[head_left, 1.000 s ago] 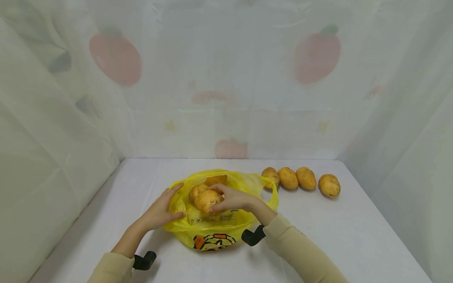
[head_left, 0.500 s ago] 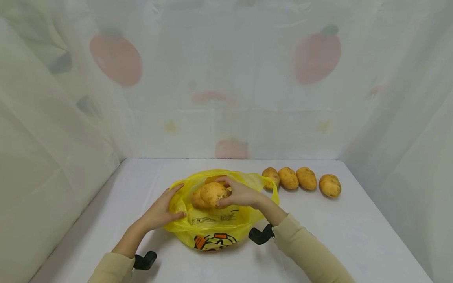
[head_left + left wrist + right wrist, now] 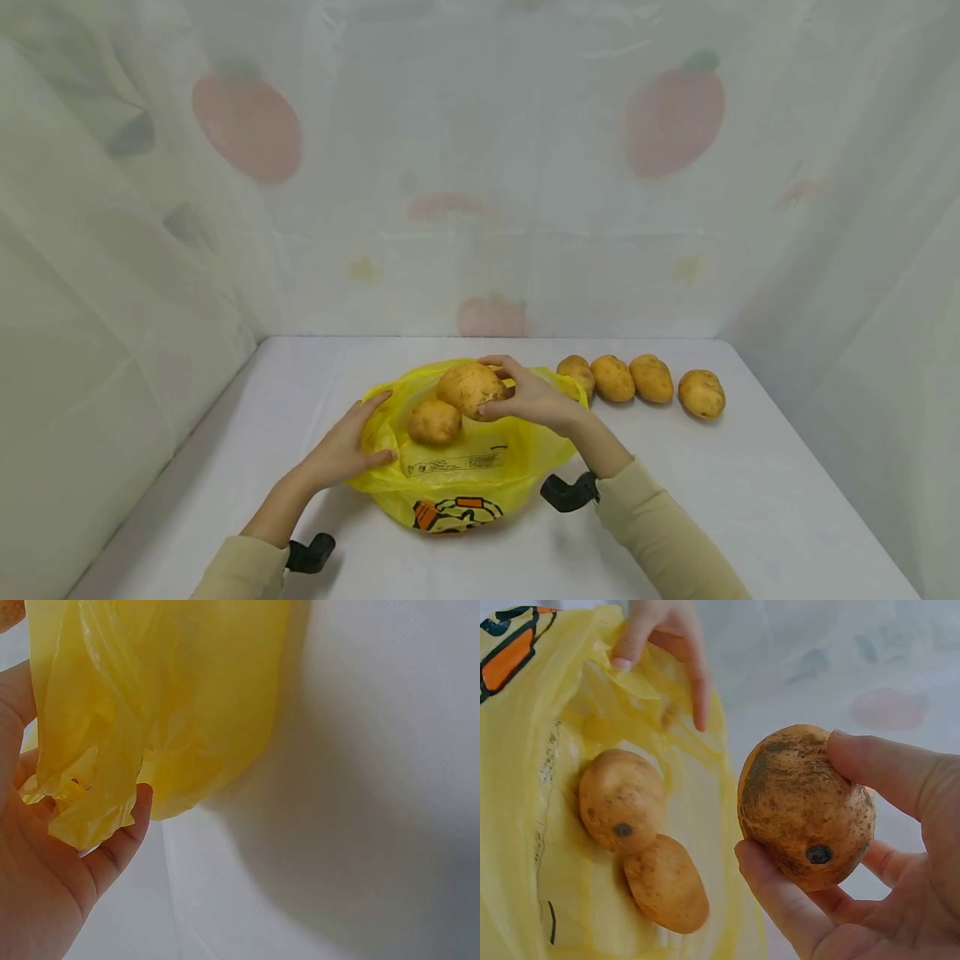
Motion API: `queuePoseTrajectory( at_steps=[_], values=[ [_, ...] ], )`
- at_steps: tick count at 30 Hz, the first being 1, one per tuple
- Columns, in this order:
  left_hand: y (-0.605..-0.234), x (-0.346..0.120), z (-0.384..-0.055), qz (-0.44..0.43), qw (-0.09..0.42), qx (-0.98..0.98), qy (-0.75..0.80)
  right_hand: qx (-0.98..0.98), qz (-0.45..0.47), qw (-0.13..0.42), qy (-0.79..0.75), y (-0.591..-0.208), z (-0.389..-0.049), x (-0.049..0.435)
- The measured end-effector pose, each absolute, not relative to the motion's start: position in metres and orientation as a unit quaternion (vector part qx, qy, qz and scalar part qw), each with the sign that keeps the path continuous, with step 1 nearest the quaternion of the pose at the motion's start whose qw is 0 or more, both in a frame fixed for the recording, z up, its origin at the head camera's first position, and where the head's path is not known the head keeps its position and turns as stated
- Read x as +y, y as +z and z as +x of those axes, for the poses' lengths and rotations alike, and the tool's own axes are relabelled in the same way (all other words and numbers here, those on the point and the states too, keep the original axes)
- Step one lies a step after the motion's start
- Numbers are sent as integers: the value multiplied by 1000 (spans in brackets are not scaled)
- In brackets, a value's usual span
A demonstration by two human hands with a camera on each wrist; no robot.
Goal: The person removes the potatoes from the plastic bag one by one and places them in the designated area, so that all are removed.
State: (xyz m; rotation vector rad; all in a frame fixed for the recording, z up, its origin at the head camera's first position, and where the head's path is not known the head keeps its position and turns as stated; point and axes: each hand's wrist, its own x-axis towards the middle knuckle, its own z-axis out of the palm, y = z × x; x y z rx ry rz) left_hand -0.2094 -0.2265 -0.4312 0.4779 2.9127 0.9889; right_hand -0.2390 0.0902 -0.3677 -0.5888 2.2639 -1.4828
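A yellow plastic bag [image 3: 465, 485] with a printed front lies on the table, its mouth spread wide. My left hand [image 3: 345, 446] holds the bag's left side, thumb and fingers spread along the rim; in the left wrist view, crumpled yellow plastic [image 3: 94, 799] lies in its palm between the fingers. Between the thumb and fingers of my right hand [image 3: 540, 402] is a potato [image 3: 468, 388], raised over the bag opening. The right wrist view shows dark marks on this held potato [image 3: 806, 806]. Two potatoes rest inside the bag, one rounder [image 3: 621, 800] and one longer [image 3: 666, 885], touching each other.
Several potatoes stand at the back right of the white table [image 3: 712, 500]: three close together [image 3: 613, 379] beside the bag's right edge, another [image 3: 702, 394] a little apart. White curtains [image 3: 375, 275] with faded fruit prints enclose the back and sides.
My right hand has lifted the potato up and to the right from among the others in the bag, uncovering a potato beneath. My left hand stays at the bag's left rim.
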Motion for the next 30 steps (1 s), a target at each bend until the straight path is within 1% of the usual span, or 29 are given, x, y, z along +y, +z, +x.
queuePoseTrajectory(
  at_steps=[8,16,23,30],
  values=[
    [-431,-225,-210,162,6,935,317,791,-216,161,-550,-359,-245,112],
    [-431,-226,-210,161,9,935,317,789,-207,132,-564,-350,-247,139],
    [-430,-228,-210,157,12,937,313,775,-180,106,-597,-349,-251,160],
    [-431,-228,-211,154,15,938,312,795,-149,71,-584,-355,-259,184]
  ],
)
